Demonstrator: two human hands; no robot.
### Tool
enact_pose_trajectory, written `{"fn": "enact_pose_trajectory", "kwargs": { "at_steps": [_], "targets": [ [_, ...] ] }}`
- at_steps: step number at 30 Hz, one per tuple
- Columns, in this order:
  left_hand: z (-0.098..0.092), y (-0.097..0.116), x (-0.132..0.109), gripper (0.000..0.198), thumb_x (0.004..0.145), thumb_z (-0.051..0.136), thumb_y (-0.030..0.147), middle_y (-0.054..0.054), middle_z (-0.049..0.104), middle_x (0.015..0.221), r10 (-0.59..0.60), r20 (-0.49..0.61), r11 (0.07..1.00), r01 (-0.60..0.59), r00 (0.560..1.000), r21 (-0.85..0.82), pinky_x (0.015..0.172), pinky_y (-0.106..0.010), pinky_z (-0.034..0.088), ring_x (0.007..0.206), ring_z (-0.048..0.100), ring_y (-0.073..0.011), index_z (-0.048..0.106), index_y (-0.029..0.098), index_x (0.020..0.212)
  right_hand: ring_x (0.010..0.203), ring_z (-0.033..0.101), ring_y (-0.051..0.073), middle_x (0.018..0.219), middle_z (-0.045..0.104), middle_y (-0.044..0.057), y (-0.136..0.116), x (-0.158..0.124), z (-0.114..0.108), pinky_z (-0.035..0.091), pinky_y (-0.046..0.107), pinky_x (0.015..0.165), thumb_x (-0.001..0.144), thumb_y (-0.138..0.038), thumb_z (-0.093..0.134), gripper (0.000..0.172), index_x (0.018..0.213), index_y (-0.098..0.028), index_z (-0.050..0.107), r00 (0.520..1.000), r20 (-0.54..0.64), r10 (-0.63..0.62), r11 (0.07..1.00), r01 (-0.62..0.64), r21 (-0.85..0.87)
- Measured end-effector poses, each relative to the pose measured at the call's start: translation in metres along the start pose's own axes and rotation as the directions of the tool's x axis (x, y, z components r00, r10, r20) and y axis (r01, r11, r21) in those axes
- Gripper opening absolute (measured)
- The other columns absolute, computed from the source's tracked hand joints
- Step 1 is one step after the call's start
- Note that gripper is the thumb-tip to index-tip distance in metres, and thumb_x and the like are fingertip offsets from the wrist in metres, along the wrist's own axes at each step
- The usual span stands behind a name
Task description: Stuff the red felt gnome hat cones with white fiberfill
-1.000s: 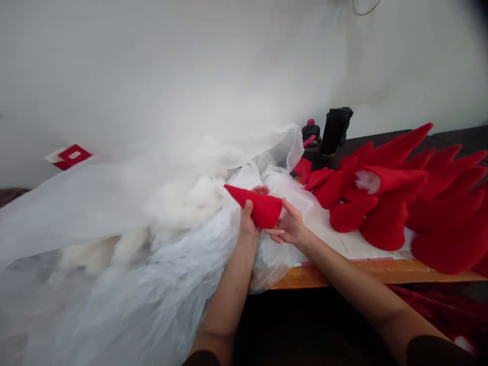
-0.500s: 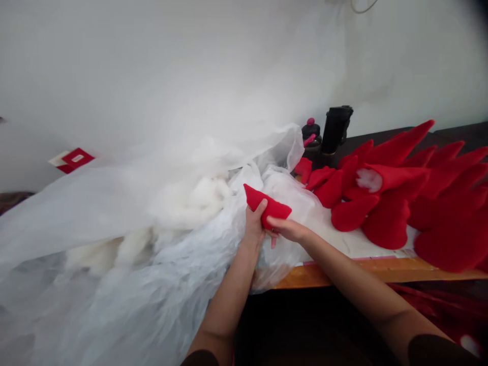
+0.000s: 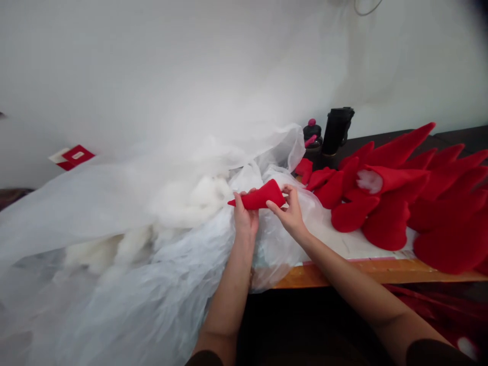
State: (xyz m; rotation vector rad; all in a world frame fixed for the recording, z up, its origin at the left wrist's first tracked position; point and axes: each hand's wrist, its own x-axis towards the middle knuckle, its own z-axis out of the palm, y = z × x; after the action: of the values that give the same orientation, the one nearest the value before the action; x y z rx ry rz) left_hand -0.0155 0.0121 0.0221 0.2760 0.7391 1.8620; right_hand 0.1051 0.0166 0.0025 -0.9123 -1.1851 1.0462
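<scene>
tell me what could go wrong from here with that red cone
The red fabric cone is held by the fingertips of the left hand and right hand, so it could slip into the loose white stuffing beside it. The plastic sheet droops past the table edge and might slide off, dragging stuffing with it.

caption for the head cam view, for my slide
The left hand and right hand hold a red fabric cone beside white stuffing in plastic sheeting, with more red cones piled alongside.
</scene>
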Motion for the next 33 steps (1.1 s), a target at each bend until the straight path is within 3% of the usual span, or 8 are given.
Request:
{"fn": "enact_pose_trajectory", "kwargs": {
  "at_steps": [7, 10, 13, 17, 21, 23, 27, 33],
  "targets": [
    [-0.001, -0.003, -0.005, 0.050, 0.076, 0.072, 0.066, -0.009, 0.074, 0.098, 0.082, 0.204, 0.986, -0.109, 0.976, 0.122, 0.094, -0.037, 0.051, 0.098, 0.071, -0.0229, 0.063, 0.019, 0.091, 0.098, 0.067, 0.024, 0.118, 0.065, 0.011, 0.002, 0.003, -0.002, 0.056, 0.039, 0.086, 0.076, -0.049, 0.078, 0.075, 0.136, -0.022, 0.044, 0.996, -0.042, -0.073, 0.997, 0.073, -0.004],
    [-0.001, -0.004, -0.007, 0.050, 0.078, 0.069, 0.067, -0.009, 0.074, 0.101, 0.105, 0.245, 0.980, -0.142, 0.964, 0.138, 0.096, -0.037, 0.051, 0.099, 0.070, -0.0225, 0.063, 0.020, 0.093, 0.106, 0.065, 0.026, 0.120, 0.068, 0.011, -0.002, 0.003, -0.002, 0.054, 0.042, 0.093, 0.079, -0.051, 0.075, 0.053, 0.120, -0.021, 0.059, 0.993, -0.012, -0.118, 0.992, 0.118, -0.046],
    [-0.001, -0.006, -0.012, 0.044, 0.076, 0.077, 0.058, -0.007, 0.073, 0.108, 0.106, 0.287, 0.980, -0.150, 0.952, 0.134, 0.096, -0.035, 0.051, 0.103, 0.069, -0.0214, 0.063, 0.022, 0.096, 0.101, 0.067, 0.026, 0.111, 0.070, 0.010, -0.004, -0.001, -0.001, 0.055, 0.043, 0.091, 0.082, -0.048, 0.073, 0.042, 0.111, -0.020, 0.063, 0.988, 0.011, -0.157, 0.986, 0.157, -0.056],
    [-0.001, -0.009, -0.016, 0.045, 0.069, 0.087, 0.038, -0.006, 0.073, 0.107, 0.017, 0.262, 0.986, -0.059, 0.965, 0.155, 0.087, -0.030, 0.055, 0.096, 0.070, -0.0204, 0.066, 0.021, 0.105, 0.103, 0.066, 0.025, 0.116, 0.066, 0.010, -0.005, -0.009, -0.002, 0.056, 0.041, 0.090, 0.081, -0.043, 0.076, 0.056, 0.128, -0.023, 0.054, 0.957, 0.140, -0.253, 0.967, 0.254, 0.006],
    [0.000, -0.007, -0.013, 0.034, 0.084, 0.072, 0.046, -0.006, 0.075, 0.095, -0.114, 0.138, 0.993, 0.108, 0.984, 0.050, 0.079, -0.029, 0.057, 0.087, 0.071, -0.0192, 0.069, 0.017, 0.101, 0.080, 0.061, 0.017, 0.094, 0.060, 0.003, -0.009, -0.009, -0.007, 0.057, 0.030, 0.066, 0.091, -0.038, 0.063, 0.045, 0.132, -0.028, 0.049, 0.960, 0.100, -0.262, 0.964, 0.255, 0.075],
    [0.000, -0.005, -0.011, 0.032, 0.089, 0.066, 0.047, -0.005, 0.076, 0.097, -0.138, 0.112, 0.990, 0.135, 0.984, 0.034, 0.078, -0.029, 0.057, 0.089, 0.072, -0.0194, 0.069, 0.018, 0.103, 0.078, 0.056, 0.015, 0.104, 0.055, 0.005, -0.011, -0.006, -0.009, 0.054, 0.026, 0.058, 0.088, -0.035, 0.065, 0.041, 0.128, -0.029, 0.053, 0.958, 0.040, -0.283, 0.959, 0.282, 0.023],
    [-0.001, -0.008, -0.011, 0.038, 0.087, 0.067, 0.049, -0.010, 0.075, 0.107, -0.190, 0.185, 0.981, 0.177, 0.964, 0.083, 0.087, -0.034, 0.057, 0.100, 0.071, -0.0239, 0.070, 0.015, 0.105, 0.084, 0.056, 0.015, 0.118, 0.055, 0.007, -0.014, -0.004, -0.009, 0.055, 0.026, 0.059, 0.084, -0.031, 0.067, 0.034, 0.118, -0.028, 0.063, 0.939, 0.113, -0.324, 0.938, 0.335, -0.089],
    [-0.001, -0.007, -0.008, 0.022, 0.088, 0.066, 0.032, -0.009, 0.076, 0.099, -0.184, 0.077, 0.982, 0.179, 0.980, 0.068, 0.093, -0.032, 0.055, 0.100, 0.072, -0.0216, 0.072, 0.013, 0.098, 0.053, 0.054, 0.013, 0.073, 0.062, 0.001, -0.012, -0.001, -0.006, 0.050, 0.028, 0.048, 0.087, -0.046, 0.064, 0.025, 0.090, -0.021, 0.065, 0.990, 0.080, -0.120, 0.993, 0.120, -0.001]
  ]
}}
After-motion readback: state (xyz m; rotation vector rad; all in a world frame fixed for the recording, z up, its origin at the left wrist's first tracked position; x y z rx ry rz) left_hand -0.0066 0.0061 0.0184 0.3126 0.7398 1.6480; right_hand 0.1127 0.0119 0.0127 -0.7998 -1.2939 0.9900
